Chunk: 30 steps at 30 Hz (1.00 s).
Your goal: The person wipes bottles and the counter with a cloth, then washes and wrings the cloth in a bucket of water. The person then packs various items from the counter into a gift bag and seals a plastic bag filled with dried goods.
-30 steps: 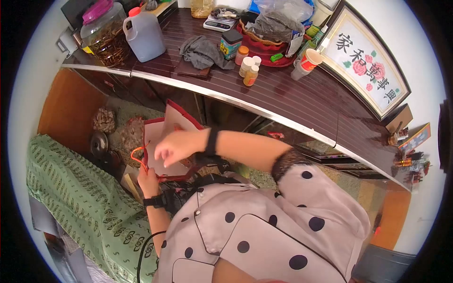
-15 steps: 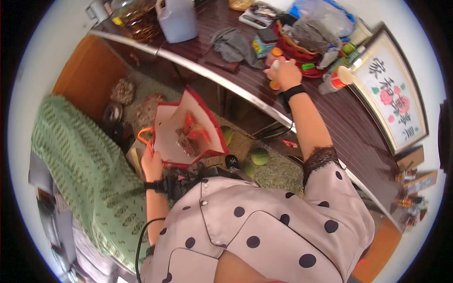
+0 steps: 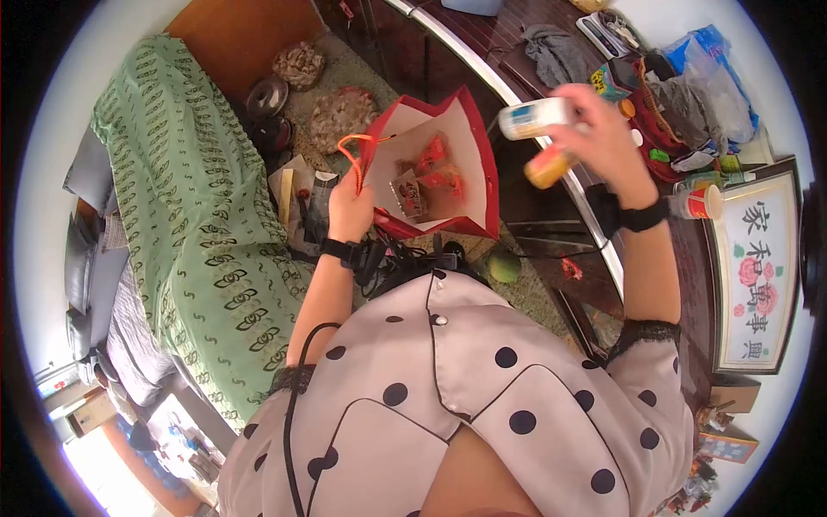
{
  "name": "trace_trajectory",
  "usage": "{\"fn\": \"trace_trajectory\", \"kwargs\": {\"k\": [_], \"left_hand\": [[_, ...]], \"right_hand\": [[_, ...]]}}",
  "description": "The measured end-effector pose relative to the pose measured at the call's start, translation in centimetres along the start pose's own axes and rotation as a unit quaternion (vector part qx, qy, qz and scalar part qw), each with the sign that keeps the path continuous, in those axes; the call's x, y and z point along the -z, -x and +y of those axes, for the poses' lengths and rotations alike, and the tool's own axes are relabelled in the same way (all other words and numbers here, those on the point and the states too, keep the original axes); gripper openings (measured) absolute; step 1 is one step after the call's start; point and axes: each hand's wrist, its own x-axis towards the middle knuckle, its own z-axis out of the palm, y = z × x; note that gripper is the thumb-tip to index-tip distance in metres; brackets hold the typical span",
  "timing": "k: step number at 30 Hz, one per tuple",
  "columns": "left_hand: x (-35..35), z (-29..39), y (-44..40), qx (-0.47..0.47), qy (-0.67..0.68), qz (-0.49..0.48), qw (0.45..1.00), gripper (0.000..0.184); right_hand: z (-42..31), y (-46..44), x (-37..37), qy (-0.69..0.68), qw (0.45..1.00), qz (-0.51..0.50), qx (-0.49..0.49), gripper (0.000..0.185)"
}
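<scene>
My left hand (image 3: 351,211) is closed on the rim of a red paper gift bag (image 3: 488,202), beside its orange cord handle (image 3: 346,148). The bag's mouth gapes upward, and red-printed clear packets (image 3: 441,177) lie within its white interior. To the right of the bag, my right hand (image 3: 603,142) is raised in front of the table edge. It grips a white bottle (image 3: 532,118) with a blue patch on its label, tilted sideways. Below that, a small bottle with a yellow-orange end (image 3: 547,168) hangs from the same hand, blurred by motion.
The dark table (image 3: 689,284) carries a grey cloth (image 3: 553,53), a red basket (image 3: 659,121) of bags, a paper cup (image 3: 702,202) and a framed calligraphy picture (image 3: 758,276). A green melon (image 3: 504,266) rests on the floor. Green patterned fabric (image 3: 194,233) drapes furniture at left.
My right hand has lifted the two bottles off the table and brought them toward the bag. My left hand still grips the bag's rim. The head view has turned.
</scene>
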Motion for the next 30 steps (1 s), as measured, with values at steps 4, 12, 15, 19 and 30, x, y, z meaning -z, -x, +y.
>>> {"fn": "trace_trajectory", "kwargs": {"k": [4,12,15,19,30], "left_hand": [[-0.6,-2.4,-1.1,-0.176,-0.180,0.011,0.968,0.047],[-2.5,-0.9,1.9,-0.093,-0.035,-0.041,0.994,0.050],[-1.8,-1.1,2.0,-0.083,-0.014,-0.072,0.994,0.052],[-1.7,1.7,3.4,0.007,0.069,-0.101,0.992,0.051],[-0.9,1.4,2.3,0.022,0.022,-0.123,0.992,0.049]], "right_hand": [[-1.5,-2.8,-12.1,0.160,0.970,-0.115,0.141,0.048],[11.5,-5.0,-34.9,0.396,0.869,-0.288,0.074,0.040],[11.9,-4.0,-36.0,0.261,0.913,-0.263,-0.168,0.038],[18.4,-1.8,-43.0,0.231,0.944,-0.178,-0.155,0.039],[8.3,0.8,-36.8,0.371,0.811,-0.435,-0.127,0.040]]}}
